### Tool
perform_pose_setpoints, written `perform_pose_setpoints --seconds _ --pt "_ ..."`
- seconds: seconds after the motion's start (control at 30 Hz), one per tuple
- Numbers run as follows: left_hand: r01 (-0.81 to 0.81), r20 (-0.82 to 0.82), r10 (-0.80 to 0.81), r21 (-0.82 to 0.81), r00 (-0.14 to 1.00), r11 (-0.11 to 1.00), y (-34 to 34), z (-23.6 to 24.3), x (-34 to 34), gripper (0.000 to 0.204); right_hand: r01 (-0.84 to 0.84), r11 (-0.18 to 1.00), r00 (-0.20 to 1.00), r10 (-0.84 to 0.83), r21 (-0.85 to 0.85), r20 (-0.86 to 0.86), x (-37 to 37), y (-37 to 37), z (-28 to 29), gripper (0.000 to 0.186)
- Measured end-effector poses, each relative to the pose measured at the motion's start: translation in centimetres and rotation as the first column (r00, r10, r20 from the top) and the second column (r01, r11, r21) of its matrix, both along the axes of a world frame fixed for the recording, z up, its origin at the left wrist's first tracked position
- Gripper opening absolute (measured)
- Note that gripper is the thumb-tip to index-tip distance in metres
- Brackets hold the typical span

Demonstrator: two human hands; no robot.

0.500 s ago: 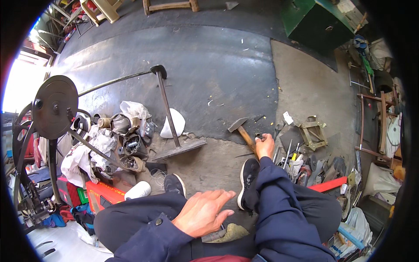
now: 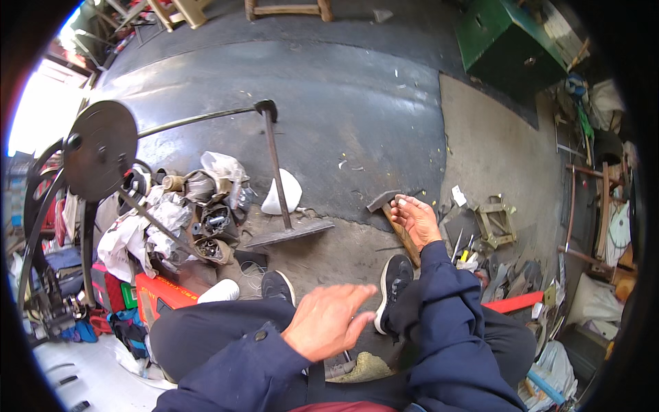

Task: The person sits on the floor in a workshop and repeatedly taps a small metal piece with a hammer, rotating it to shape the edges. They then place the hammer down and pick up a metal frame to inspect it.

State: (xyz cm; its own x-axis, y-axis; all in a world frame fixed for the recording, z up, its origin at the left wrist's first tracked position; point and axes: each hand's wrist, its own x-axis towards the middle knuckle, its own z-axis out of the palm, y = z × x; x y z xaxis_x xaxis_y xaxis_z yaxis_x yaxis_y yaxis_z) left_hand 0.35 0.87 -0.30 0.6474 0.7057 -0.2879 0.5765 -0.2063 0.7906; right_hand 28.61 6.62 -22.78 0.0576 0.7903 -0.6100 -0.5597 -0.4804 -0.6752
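Note:
Over my lap, my left hand [image 2: 331, 319] hovers palm down, fingers stretched out and thumb apart, holding nothing. Below it, a rough yellowish lump [image 2: 367, 369] lies between my thighs beside a grey metal piece [image 2: 339, 371]. My right hand [image 2: 419, 221] is raised past my right shoe [image 2: 395, 285], its thumb and fingers pinched together; anything between the fingertips is too small to make out. A hammer [image 2: 403, 237] with a wooden handle lies just beside that hand, which partly covers it.
An iron shoe-repair stand [image 2: 278, 172] rises ahead on a flat base. To the left are a machine with a black wheel [image 2: 101, 151], bags of small parts [image 2: 214, 223] and a red box [image 2: 165, 296]. Screwdrivers [image 2: 468, 248] and a metal frame [image 2: 494, 223] lie right; a green box [image 2: 508, 44] stands far right.
My right hand has lifted from beside the hammer handle toward its head, turning so the pinched fingers point up and left. My left hand stays spread over my lap. The whole view has shifted slightly.

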Motion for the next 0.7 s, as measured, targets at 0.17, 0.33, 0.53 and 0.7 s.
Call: perform_pose_setpoints --seconds 0.17,0.33,0.53,0.7 --pt "-0.381 0.191 0.356 0.114 0.915 0.917 0.6 1.9 0.0 0.047 -0.330 0.906 0.934 0.353 0.265 -0.046 -3.8 3.0 13.7 0.030" --pt "-0.536 0.459 0.499 -0.056 0.735 0.842 0.2 3.6 -0.3 0.050 -0.572 0.787 0.820 0.542 0.231 0.183 -6.2 -0.3 25.3 0.030" --pt "-0.390 0.603 0.335 -0.043 0.724 0.920 -2.2 3.5 -1.1 0.048 -0.512 0.831 0.858 0.486 0.217 0.165 -8.2 -7.2 29.2 0.018" --pt "-0.429 0.600 0.379 -0.065 0.705 0.901 -3.1 2.2 -1.9 0.034 -0.495 0.823 0.862 0.425 0.278 0.277 -9.9 -9.3 27.2 0.015"
